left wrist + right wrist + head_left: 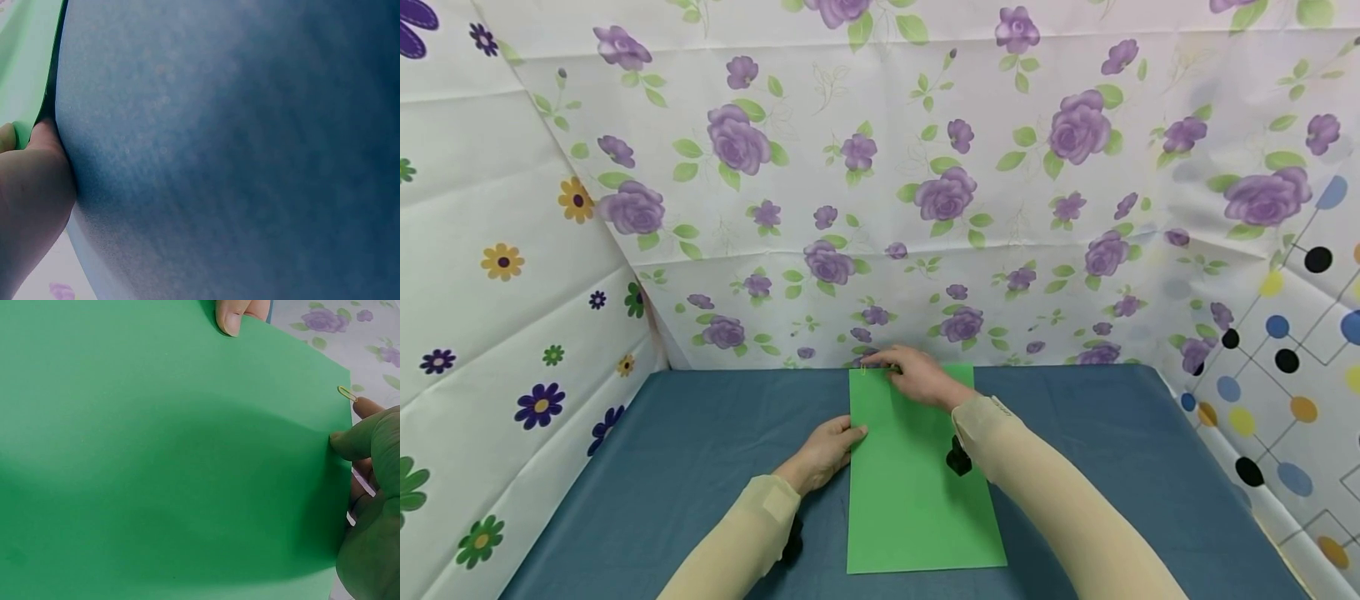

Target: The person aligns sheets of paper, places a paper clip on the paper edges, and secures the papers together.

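A plain green sheet of paper (917, 500) lies lengthwise in front of me, its far edge near the patterned cloth. My left hand (826, 450) pinches its left edge, thumb on top and fingers underneath; in the left wrist view only part of this hand (34, 187) shows. At the far edge, my right hand (921, 377) holds the sheet, with the thumb on its face and other fingers behind the edge. A small yellow paper clip (347, 394) sits on that edge near the left corner. In the right wrist view, the right index fingertip (367, 407) touches the clip's outer end.
A blue cloth (737, 417) covers the table under the sheet. Behind it hangs a white cloth with purple roses (827, 263). Other patterned cloths hang at the left (475, 333) and right (1262, 417). A dark wrist device (958, 458) shows below the right sleeve.
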### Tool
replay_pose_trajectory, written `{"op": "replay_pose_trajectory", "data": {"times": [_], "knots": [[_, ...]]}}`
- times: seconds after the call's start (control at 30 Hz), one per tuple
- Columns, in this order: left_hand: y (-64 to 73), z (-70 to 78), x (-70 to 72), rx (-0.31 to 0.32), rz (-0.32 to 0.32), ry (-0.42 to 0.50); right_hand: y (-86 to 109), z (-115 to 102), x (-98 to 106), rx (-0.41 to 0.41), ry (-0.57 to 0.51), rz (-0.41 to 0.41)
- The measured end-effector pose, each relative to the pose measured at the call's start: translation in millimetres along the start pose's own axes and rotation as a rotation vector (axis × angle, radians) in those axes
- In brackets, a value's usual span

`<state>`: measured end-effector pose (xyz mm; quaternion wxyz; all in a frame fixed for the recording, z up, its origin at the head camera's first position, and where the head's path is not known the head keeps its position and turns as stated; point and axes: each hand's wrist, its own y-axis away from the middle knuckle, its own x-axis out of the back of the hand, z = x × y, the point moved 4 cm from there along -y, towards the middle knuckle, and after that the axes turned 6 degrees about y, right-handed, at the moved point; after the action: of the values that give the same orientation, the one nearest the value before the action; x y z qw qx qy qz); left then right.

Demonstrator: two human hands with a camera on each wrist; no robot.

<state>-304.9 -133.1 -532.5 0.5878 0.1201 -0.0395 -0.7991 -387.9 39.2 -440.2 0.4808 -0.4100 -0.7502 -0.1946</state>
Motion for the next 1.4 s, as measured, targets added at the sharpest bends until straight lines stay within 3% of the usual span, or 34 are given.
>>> {"op": "replay_pose_trajectory", "data": {"times": [1.4], "knots": [[1.0, 0.8, -0.5, 0.002, -0.004, -0.003, -0.3, -3.0, 0.2, 0.006, -0.017, -0.008]]}}
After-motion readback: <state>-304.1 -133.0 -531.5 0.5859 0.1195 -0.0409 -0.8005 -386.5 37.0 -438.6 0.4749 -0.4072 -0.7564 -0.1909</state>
